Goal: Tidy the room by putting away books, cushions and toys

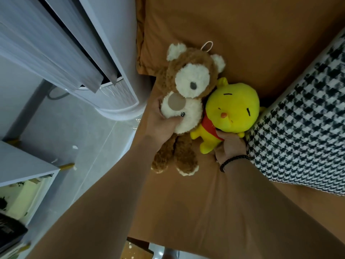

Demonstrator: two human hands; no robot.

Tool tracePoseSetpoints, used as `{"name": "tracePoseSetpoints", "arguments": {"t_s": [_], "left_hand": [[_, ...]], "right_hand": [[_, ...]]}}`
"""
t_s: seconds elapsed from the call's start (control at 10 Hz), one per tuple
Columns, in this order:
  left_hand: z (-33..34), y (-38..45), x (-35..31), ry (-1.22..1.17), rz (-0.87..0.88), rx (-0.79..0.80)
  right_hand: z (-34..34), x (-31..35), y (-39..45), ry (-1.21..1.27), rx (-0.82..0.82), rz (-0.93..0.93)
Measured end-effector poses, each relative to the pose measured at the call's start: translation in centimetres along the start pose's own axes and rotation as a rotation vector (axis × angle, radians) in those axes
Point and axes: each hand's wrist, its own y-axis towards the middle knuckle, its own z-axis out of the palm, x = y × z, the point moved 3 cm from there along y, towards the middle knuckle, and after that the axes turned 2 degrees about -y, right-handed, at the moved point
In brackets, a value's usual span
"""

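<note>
A brown and cream teddy bear [188, 86] lies against the back of an orange sofa [233, 38]. My left hand [160, 120] grips its cream belly from the left, thumb and fingers curled round it. Beside the bear on the right sits a yellow plush toy [233, 107] with a red shirt. My right hand [230, 146], with a black bead bracelet at the wrist, holds this toy from below at its body. A black-and-white houndstooth cushion [298, 128] leans on the sofa right of the yellow toy, touching it.
A tall white floor air conditioner [104, 58] stands close to the sofa's left end. A white table [24, 167] with a dark book [9, 232] below it is at the lower left. Pale floor tiles [78, 139] run between them.
</note>
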Motion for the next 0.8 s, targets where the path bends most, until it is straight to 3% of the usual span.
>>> {"name": "tracePoseSetpoints", "arguments": {"t_s": [0.2,0.3,0.6,0.8], "left_hand": [[-0.9,-1.2,-0.4,0.041,0.022,0.045],[-1.8,-1.8,0.1,-0.061,0.006,0.048],[-3.4,-5.2,1.1,-0.061,-0.095,-0.111],[-0.5,-9.8,-0.7,0.094,-0.044,-0.078]], "right_hand": [[-0.1,0.5,-0.9,-0.27,-0.149,0.067],[-0.4,-0.4,-1.6,-0.275,-0.153,0.095],[-3.6,-3.8,-2.9,-0.273,-0.08,0.33],[-4.1,-0.7,-6.6,-0.463,-0.01,0.231]]}}
